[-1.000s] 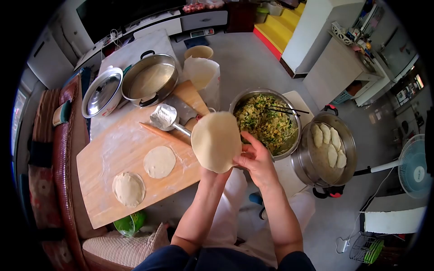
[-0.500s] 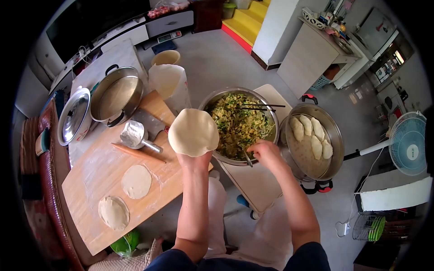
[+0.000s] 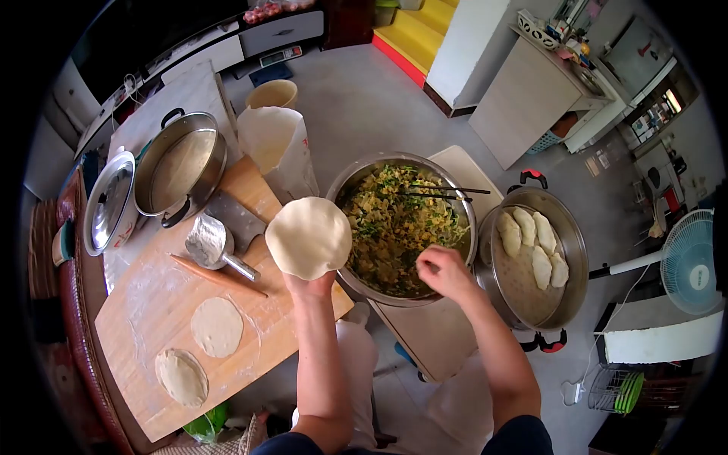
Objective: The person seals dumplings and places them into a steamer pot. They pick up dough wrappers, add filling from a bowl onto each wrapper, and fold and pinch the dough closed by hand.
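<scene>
- The left hand (image 3: 309,285) is raised under a round of dough (image 3: 309,238), which lies across it, its pale face up; the dough hides the fingers, so I cannot tell how far they are spread.
- That dough is at nine o'clock from the big metal bowl (image 3: 334,267), close to its rim.
- The right hand (image 3: 446,271) is over the bowl's four o'clock side, fingers curled in toward the thumb; I cannot tell whether they pinch anything.
- The bowl holds chopped green and yellow filling (image 3: 394,220), and two dark chopsticks (image 3: 447,189) lie across its two o'clock rim.
- Between three and four o'clock from the bowl is a deep two-handled pan (image 3: 580,262); five dumplings (image 3: 541,267) sit inside, mostly toward its twelve o'clock side.
- The wooden board (image 3: 136,334) spreads from about seven to ten o'clock of the held dough.
- On the board, between seven and eight o'clock from the held dough, lie a flat dough circle (image 3: 217,327) and, farther out, a plump dough piece (image 3: 182,377).
- At eight o'clock from it is the rolling pin (image 3: 216,274); at nine, a metal scoop (image 3: 206,241) with white flour.
- At ten o'clock is a wide pan (image 3: 180,165) with black handles, and at eleven a white bag (image 3: 303,155).
</scene>
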`<state>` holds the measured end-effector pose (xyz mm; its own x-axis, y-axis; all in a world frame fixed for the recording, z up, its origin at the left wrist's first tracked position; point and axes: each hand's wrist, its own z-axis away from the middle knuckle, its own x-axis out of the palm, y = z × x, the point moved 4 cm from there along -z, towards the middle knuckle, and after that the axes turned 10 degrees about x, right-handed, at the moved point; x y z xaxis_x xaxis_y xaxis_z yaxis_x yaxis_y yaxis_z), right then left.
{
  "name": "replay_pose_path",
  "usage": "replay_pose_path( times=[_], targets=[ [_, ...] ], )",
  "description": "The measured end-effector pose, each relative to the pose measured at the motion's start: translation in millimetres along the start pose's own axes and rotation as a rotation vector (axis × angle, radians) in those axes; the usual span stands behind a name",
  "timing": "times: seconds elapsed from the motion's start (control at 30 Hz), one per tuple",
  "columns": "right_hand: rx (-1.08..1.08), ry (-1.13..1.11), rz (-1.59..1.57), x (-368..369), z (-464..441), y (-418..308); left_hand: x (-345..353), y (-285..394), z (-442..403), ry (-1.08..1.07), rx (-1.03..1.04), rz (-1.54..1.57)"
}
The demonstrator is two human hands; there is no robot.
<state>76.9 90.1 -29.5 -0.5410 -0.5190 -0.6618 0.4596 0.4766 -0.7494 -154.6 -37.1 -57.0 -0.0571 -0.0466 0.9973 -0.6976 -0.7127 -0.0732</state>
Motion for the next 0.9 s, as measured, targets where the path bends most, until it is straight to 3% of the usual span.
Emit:
replay_pose_path(
  times=[0.17, 0.33, 0.47, 0.77, 0.9],
  targets=[
    [0.187, 0.238, -0.266, -24, -19, 24, -14, -9, -4, 0.108, -0.033, -0.042],
    [0.121, 0.374, -0.37, -7, -56, 27, -6, -15, -8, 0.032, -0.04, -0.022],
    [0.064, 0.235, -0.275, 20, -67, 31, -10, -16, -10, 0.105, -0.023, -0.046],
    [0.295, -0.034, -0.685, 44, -35, 31, -14, -15, -13, 0.073, -0.043, -0.047],
    [0.511, 0.017, -1.037, 57, -35, 44, -12, -14, -13, 0.089, -0.037, -0.034]
  ],
)
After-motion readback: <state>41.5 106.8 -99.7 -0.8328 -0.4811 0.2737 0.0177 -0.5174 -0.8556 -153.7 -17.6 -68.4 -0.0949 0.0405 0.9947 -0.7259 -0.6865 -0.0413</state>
